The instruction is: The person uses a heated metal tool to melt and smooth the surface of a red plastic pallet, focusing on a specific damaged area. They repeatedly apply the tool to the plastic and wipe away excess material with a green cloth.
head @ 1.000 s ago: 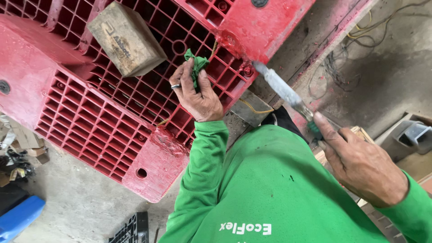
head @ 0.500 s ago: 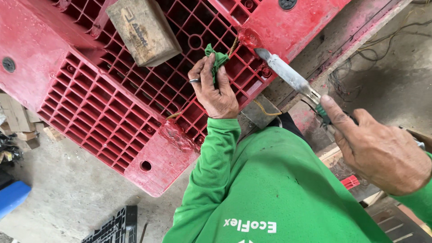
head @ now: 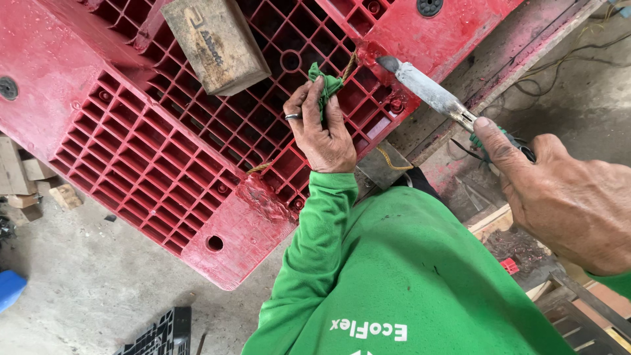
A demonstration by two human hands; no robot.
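A red plastic pallet [head: 131, 151] with a grid underside lies tilted in front of me. My left hand [head: 322, 131], with a ring on one finger, presses a bunched green cloth [head: 325, 82] against the grid near the pallet's corner. My right hand [head: 565, 197] grips the green handle of a tool with a flat, worn metal blade [head: 427, 92]. The blade tip rests at the pallet's solid red edge, just right of the cloth. A thin yellowish cord [head: 259, 167] runs along the grid below my left hand.
A weathered wooden block [head: 217, 39] lies on the pallet's grid at the top. Wood offcuts [head: 26, 184] lie on the concrete floor at left, with a blue object [head: 10, 289] and a black crate [head: 161, 332] below. A wooden frame [head: 578, 302] stands at lower right.
The blade tip has come closer to the cloth and the pallet's edge. My left hand stays pressed on the grid with the cloth. The view has shifted, and my right hand looms larger.
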